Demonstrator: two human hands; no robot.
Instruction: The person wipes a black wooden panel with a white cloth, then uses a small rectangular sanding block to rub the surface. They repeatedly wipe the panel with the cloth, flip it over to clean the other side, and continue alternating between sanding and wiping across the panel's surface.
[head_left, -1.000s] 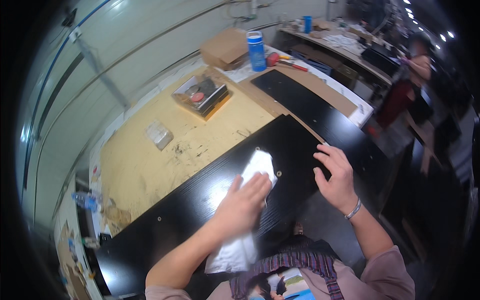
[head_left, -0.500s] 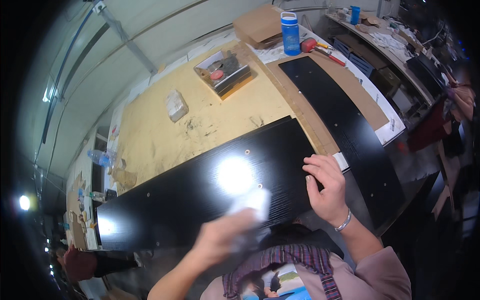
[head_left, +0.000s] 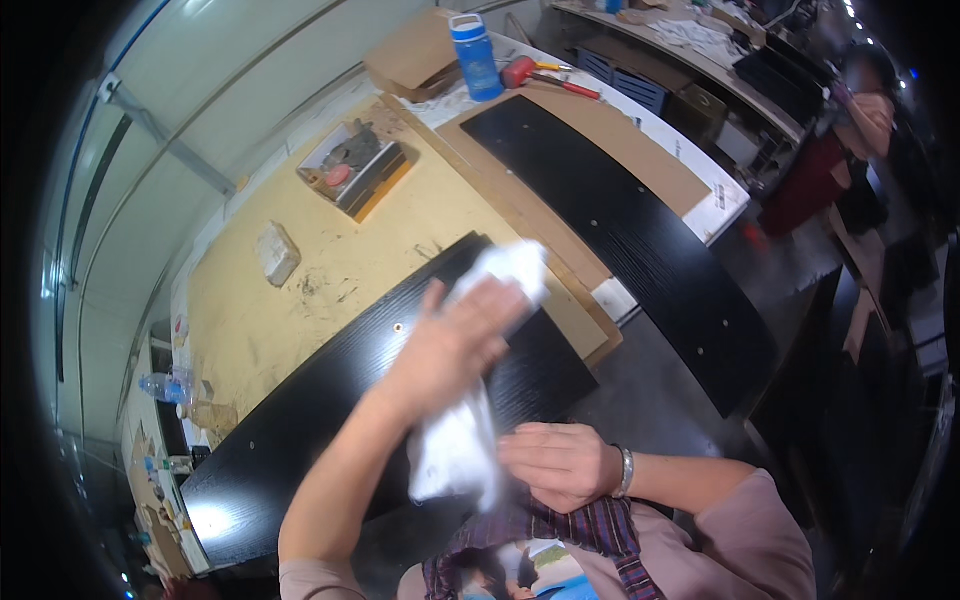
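Note:
A long black wood-grain board (head_left: 335,375) with small metal-ringed holes lies aslant across the near side of the worktable. My left hand (head_left: 450,345) spreads over a white cloth (head_left: 455,455) on top of the board. The cloth sticks out past my fingertips and also hangs back below my palm toward my body; motion blurs both. Close to my apron, at the board's near side, my right hand (head_left: 560,465) has its fingers curled next to the cloth. What those fingers grip, if anything, is hidden.
Another black board (head_left: 620,240) lies on cardboard to the right. Behind are an open box (head_left: 385,185) of odds and ends, a pale block (head_left: 277,254), a blue bottle (head_left: 477,65) and a red-headed mallet (head_left: 520,72). Another person (head_left: 865,120) is at the far right.
My left hand has pushed the cloth away from me toward the board's far right corner. My right hand has left the board's right end and come in toward my body. The view has turned right.

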